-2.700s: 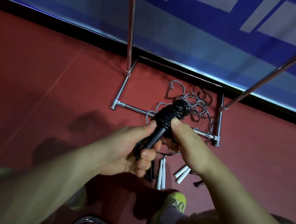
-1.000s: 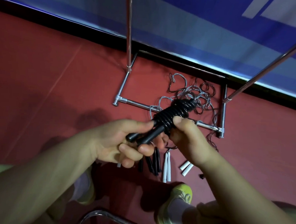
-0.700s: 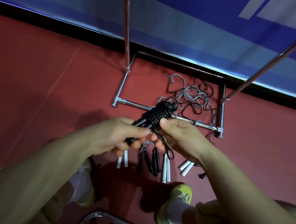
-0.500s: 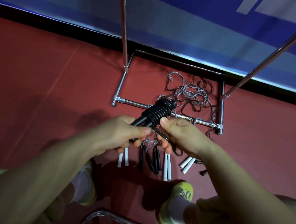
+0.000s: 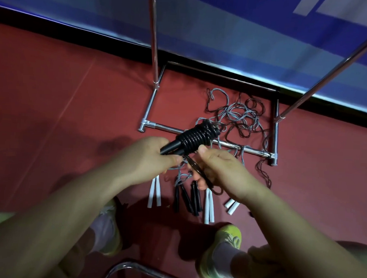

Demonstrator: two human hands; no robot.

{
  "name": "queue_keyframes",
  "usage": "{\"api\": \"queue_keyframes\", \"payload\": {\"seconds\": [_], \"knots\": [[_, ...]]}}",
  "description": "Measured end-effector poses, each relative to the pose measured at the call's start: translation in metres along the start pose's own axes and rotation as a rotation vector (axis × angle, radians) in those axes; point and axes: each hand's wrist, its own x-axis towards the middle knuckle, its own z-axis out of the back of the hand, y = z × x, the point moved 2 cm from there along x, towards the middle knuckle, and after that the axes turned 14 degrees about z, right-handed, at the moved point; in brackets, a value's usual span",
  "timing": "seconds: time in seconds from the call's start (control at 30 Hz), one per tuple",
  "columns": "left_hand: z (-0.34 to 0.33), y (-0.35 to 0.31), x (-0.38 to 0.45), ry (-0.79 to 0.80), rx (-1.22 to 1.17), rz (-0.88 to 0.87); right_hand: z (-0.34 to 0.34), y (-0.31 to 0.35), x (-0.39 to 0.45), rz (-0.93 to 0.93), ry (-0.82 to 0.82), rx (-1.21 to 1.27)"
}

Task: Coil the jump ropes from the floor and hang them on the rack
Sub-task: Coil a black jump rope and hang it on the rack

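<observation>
My left hand (image 5: 147,158) grips the black handles of a jump rope whose cord is wound in a tight black coil (image 5: 196,136) around them. My right hand (image 5: 221,170) touches the coil's lower end with its thumb, and its fingers hold a loose loop of the dark cord (image 5: 200,173) that hangs below. The chrome rack (image 5: 201,137) stands ahead, its base frame on the red floor and two uprights rising out of view. A tangle of grey and dark ropes (image 5: 236,118) lies inside the base.
Several white handles (image 5: 154,192) and black handles (image 5: 188,197) lie in a row on the floor in front of my shoes (image 5: 226,241). A blue and white wall banner runs behind the rack. A curved chrome tube (image 5: 133,268) shows at the bottom edge.
The coil has swung from pointing upper right to lower and more level. My right hand slid off the coil's side down to its end and drew out a loose loop of cord.
</observation>
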Motion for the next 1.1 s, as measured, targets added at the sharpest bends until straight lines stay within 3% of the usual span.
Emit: {"api": "queue_keyframes", "payload": {"seconds": [0.07, 0.2, 0.33, 0.43, 0.53, 0.67, 0.77, 0.87, 1.0, 1.1], "knots": [[-0.001, 0.002, 0.0, -0.053, 0.086, 0.012, -0.001, 0.0, 0.0, -0.072, -0.003, 0.057], [-0.007, 0.001, -0.004, -0.013, 0.259, 0.004, -0.001, -0.004, -0.001, -0.141, -0.051, 0.023], [-0.02, -0.004, -0.015, -0.041, 0.515, -0.094, -0.005, -0.012, -0.001, -0.243, -0.089, 0.093], [-0.028, -0.005, -0.021, -0.028, 0.534, -0.139, -0.005, -0.016, 0.0, -0.293, -0.076, 0.061], [-0.028, -0.004, -0.022, 0.033, 0.488, -0.079, -0.006, -0.013, 0.001, -0.219, -0.094, 0.077], [-0.02, -0.007, -0.018, 0.136, 0.279, -0.013, -0.003, -0.011, 0.002, -0.049, -0.127, 0.116], [-0.015, -0.01, -0.014, 0.24, -0.1, -0.021, 0.001, -0.01, 0.004, 0.021, -0.132, 0.161], [-0.012, -0.015, -0.019, 0.461, -0.51, 0.036, 0.001, -0.003, 0.002, 0.094, -0.044, 0.306], [-0.015, -0.011, -0.024, 0.88, -0.785, 0.131, -0.003, 0.008, 0.0, 0.191, 0.158, 0.423], [-0.019, -0.01, -0.025, 0.851, -0.819, 0.139, 0.002, 0.008, 0.001, 0.194, 0.156, 0.303]]}}
